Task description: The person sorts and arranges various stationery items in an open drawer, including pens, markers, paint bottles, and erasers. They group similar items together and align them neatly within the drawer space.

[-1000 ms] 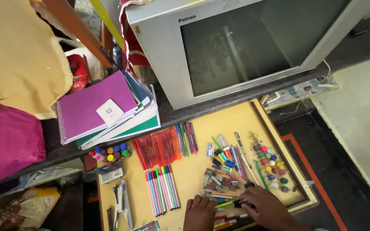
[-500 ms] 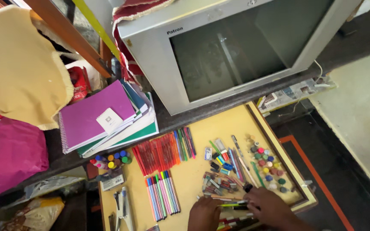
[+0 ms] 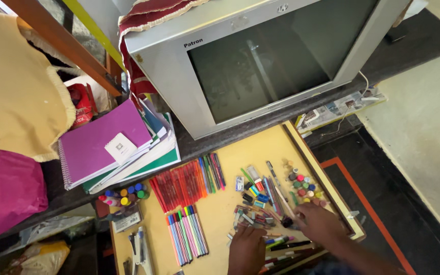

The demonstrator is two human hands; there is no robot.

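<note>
Left hand [image 3: 247, 248] lies flat, fingers together, on the tray [image 3: 260, 147] just beside the loose pens [image 3: 260, 214]; right hand [image 3: 318, 222] reaches into that heap, its grip hidden. Best to lift one pen at a time, leaving the sorted rows [image 3: 187, 238] undisturbed.

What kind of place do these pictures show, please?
Probably a room in a home, used for study or craft. An old grey television stands on a dark shelf, spiral notebooks are stacked beside it, and sorted pens lie on a yellow board.
</note>
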